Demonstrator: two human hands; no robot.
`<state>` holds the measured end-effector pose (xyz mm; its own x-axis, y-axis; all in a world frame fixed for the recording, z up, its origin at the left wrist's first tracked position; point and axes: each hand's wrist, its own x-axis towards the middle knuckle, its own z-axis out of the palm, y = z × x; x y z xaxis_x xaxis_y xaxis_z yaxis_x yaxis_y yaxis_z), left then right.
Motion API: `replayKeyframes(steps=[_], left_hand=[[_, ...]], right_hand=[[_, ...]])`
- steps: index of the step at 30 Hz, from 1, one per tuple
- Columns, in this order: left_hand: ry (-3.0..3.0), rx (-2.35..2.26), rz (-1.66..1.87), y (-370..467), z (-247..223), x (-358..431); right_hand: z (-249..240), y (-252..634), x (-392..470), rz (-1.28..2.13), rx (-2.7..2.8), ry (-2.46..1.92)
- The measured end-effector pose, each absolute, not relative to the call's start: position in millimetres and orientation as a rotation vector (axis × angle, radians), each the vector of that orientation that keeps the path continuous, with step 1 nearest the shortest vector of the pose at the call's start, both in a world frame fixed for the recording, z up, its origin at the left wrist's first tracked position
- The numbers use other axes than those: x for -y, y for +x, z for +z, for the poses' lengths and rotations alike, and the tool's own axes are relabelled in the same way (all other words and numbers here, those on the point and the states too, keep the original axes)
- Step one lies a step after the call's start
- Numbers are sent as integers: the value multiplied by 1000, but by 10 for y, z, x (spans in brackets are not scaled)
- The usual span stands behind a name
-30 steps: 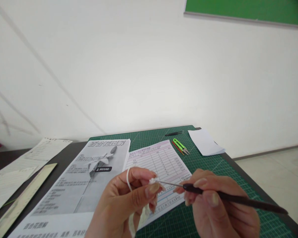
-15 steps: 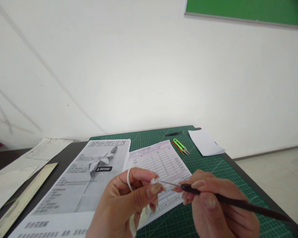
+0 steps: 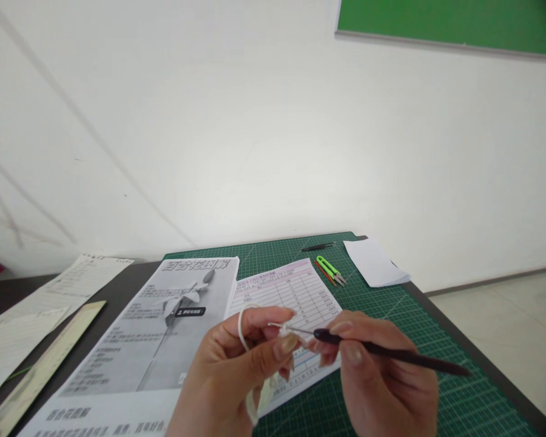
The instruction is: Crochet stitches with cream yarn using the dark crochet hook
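Observation:
Between thumb and fingers, my left hand [image 3: 239, 364] pinches a small white crochet piece [image 3: 287, 332]. Pale yarn [image 3: 241, 328] loops over the index finger and hangs down behind the palm. My right hand [image 3: 382, 370] grips a crochet hook [image 3: 391, 352] by its dark handle, like a pen. The hook's thin metal shaft passes through the crochet piece, and its tip shows on the far side near my left index finger. The right fingertips are close to the piece's lower right edge; whether they touch it I cannot tell.
Under the hands lie a printed table sheet [image 3: 295, 285] and a green cutting mat [image 3: 273, 252]. Green thread snips [image 3: 330, 270], tweezers [image 3: 318, 246] and white paper [image 3: 375, 262] lie further back. Left are a flower pattern sheet [image 3: 131, 340], a ruler [image 3: 50, 364] and written pages [image 3: 68, 285].
My right hand has moved left with the hook, pushing its shaft further through the crochet piece. The tip now sticks out past the stitches. The handle has become more level.

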<state>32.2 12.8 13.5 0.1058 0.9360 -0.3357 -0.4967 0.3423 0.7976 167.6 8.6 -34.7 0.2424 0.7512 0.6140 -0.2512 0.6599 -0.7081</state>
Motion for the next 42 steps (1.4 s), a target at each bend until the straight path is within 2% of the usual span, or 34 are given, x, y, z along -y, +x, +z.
replayKeyframes(steps=[4,9,16,22,26,29,32,35,38,42], left_hand=[[620,-971,1310,439,111,-95],[964,-1064,1477,575,-43,-76],[1251,-1236,1348,514,-61,-86],[834,-1191,1434,293,27,-270],[752,-1109,1390,51,50,-487],[629,-1093,1488,-283,51,-672],[495,-1151,1579,-660,27,-815],[471,-1206,1519,-908,12,-866],[553,-1225,1356,-903,60,-844],[665,-1132,1265,-493,180,-777]], right_hand=[[-376,1586,-161,878,1097,-572],[-387,1514,-223,1105,998,-612],[-375,1579,-317,1297,647,-692],[-287,1646,-351,1366,633,-610],[-206,1704,-367,1363,712,-569],[-56,1773,-376,1353,803,-579],[130,1830,-424,1478,1030,-614],[251,1844,-542,1555,1133,-617],[242,1815,-690,1614,1205,-646],[86,1725,-799,1651,1222,-662]])
